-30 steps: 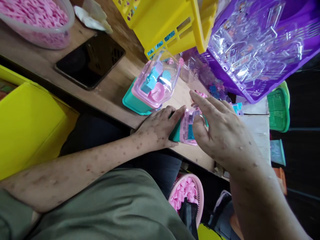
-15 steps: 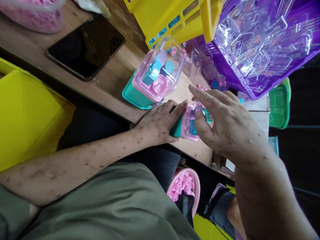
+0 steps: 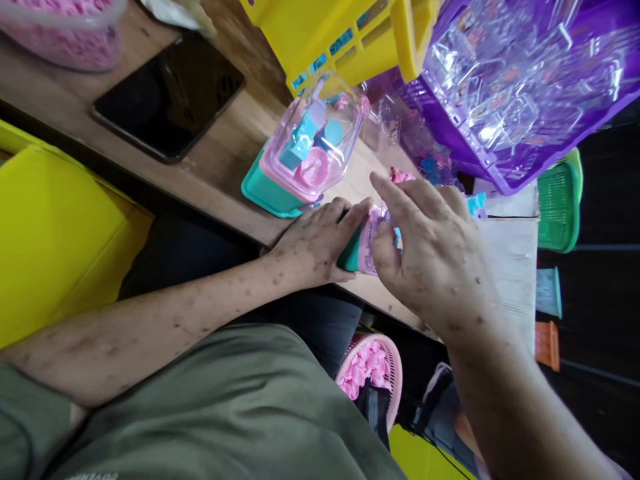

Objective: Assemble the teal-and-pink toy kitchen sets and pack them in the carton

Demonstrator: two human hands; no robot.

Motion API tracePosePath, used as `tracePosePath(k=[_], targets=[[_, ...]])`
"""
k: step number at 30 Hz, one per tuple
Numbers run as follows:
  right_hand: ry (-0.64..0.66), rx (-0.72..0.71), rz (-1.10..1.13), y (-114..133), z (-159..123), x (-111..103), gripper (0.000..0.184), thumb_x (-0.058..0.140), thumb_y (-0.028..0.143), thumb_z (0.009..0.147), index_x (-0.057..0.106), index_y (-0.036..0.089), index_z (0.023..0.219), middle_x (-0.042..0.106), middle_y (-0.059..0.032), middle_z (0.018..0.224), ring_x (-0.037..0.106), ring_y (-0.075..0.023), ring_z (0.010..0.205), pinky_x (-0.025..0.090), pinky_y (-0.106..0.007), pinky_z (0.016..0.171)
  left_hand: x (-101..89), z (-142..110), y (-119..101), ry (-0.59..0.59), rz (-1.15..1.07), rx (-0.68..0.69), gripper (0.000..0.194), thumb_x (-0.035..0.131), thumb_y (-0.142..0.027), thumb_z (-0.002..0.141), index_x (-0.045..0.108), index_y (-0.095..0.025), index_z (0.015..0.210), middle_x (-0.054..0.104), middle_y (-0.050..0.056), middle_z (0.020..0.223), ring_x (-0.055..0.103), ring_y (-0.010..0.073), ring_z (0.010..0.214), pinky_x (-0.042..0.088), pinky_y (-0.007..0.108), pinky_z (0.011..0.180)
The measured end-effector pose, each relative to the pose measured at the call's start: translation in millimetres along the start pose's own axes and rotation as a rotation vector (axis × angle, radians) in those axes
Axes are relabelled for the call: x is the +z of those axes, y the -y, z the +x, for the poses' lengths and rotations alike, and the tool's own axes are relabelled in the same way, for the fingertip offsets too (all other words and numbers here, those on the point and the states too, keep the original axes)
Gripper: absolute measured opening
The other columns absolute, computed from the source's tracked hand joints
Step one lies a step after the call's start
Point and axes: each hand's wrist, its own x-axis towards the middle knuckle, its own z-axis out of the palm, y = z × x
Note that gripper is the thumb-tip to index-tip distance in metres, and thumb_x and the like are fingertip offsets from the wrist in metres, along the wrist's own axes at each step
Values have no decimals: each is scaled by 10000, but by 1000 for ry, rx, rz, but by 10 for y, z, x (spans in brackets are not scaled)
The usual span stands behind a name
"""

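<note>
My left hand (image 3: 320,240) wraps round the teal base of a small toy box (image 3: 354,250) at the table's front edge. My right hand (image 3: 430,247) covers the box's pink, clear-topped end, its thumb and index finger around it; small blue parts show between the fingers, and most of that end is hidden. Just behind stands a second toy box (image 3: 277,183), with a teal base, a pink rim and a clear domed cover over blue, pink and lilac pieces.
A dark phone (image 3: 167,93) lies to the left. At the back are a yellow basket (image 3: 320,33) and a purple basket (image 3: 465,127) of clear plastic covers. Small loose pieces (image 3: 435,167) lie in front of it. A pink basket (image 3: 395,373) with pink parts stands below the table.
My right hand has moved slightly left, closer over the box, and hides more of its clear end. My left hand stays around the base.
</note>
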Motion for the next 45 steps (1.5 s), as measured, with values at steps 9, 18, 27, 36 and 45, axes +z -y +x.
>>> tracePosePath(k=[9, 18, 27, 36, 45], targets=[[-5, 37, 162, -192, -145, 101, 582, 365, 275, 1150, 509, 226, 1712, 656, -161, 1571, 603, -352, 1483, 502, -625, 1257, -13, -22, -8, -31, 23, -6, 1206, 974, -392, 801, 174, -223, 1687, 553, 190, 1558, 608, 384, 1457, 508, 524, 1229], [-114, 154, 426, -295, -314, 249, 606, 381, 470, 1206, 380, 274, 1779, 399, -127, 1840, 340, -290, 1727, 303, -643, 1409, -36, -30, -4, -13, 26, -2, 1266, 1006, -380, 781, 167, -206, 1714, 562, 211, 1591, 608, 412, 1491, 506, 562, 1262], [-378, 638, 1381, 316, -58, 1018, 948, 336, 941, 1052, 414, 311, 1757, 507, -102, 1781, 430, -362, 1686, 370, -649, 1384, -427, -495, -350, -384, 345, 100, 748, 810, -302, 988, 379, -179, 1586, 652, 250, 1475, 701, 425, 1397, 687, 504, 1012], [-517, 456, 722, -811, 599, 588, 440, 569, 507, 1124, 724, 172, 1364, 762, -194, 1382, 759, -293, 1189, 610, -511, 1115, -544, -496, -451, 124, 200, 58, 80, 670, -224, 998, 682, -259, 1070, 810, 36, 1034, 819, 273, 945, 696, 426, 836], [-506, 408, 551, -1182, 824, 638, 224, 867, 423, 960, 741, 238, 951, 759, -17, 995, 754, -226, 1028, 605, -400, 997, -422, -547, -444, 211, -34, 34, 150, 755, -446, 858, 685, -418, 987, 802, -23, 898, 814, 344, 778, 747, 546, 708]])
